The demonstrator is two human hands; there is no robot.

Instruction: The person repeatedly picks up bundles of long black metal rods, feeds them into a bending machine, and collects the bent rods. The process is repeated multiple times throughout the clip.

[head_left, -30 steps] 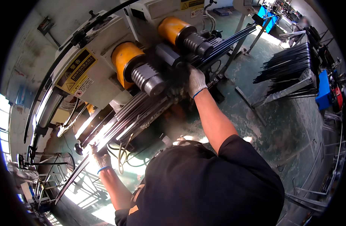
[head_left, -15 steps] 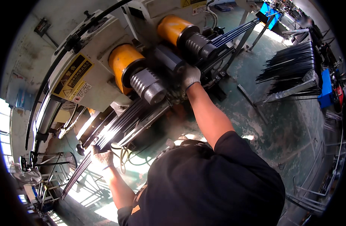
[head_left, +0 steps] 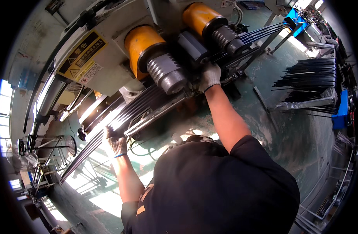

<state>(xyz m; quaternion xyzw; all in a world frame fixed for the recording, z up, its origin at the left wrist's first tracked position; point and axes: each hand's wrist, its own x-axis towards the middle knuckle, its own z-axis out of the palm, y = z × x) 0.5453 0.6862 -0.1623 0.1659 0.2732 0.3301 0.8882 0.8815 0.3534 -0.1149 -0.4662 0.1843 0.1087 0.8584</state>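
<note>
My left hand (head_left: 116, 143), in a whitish knit glove, is closed at the near side of a bundle of long thin metal rods (head_left: 128, 107); glare blurs its fingertips. My right hand (head_left: 210, 77), gloved alike, has bent fingers at the machine bed, just below a dark faceted block (head_left: 192, 45). What those fingers hold is hidden. To the left of that hand is a ribbed steel cylinder (head_left: 166, 73) on an orange housing (head_left: 143, 46). A second ribbed cylinder (head_left: 228, 39) with its own orange housing (head_left: 202, 17) sits beyond the block.
A pale machine body (head_left: 114, 50) with warning labels stands behind the cylinders. More rods (head_left: 264, 32) rest on a support at the far right. A rack of black rods (head_left: 309, 80) stands on the right, above a green floor (head_left: 280, 144). A fan stands at the left.
The view has shifted, so the machine sits higher and farther right. The dark block, blurred before, is now sharp. My left hand has come slightly closer to the machine along the rods.
</note>
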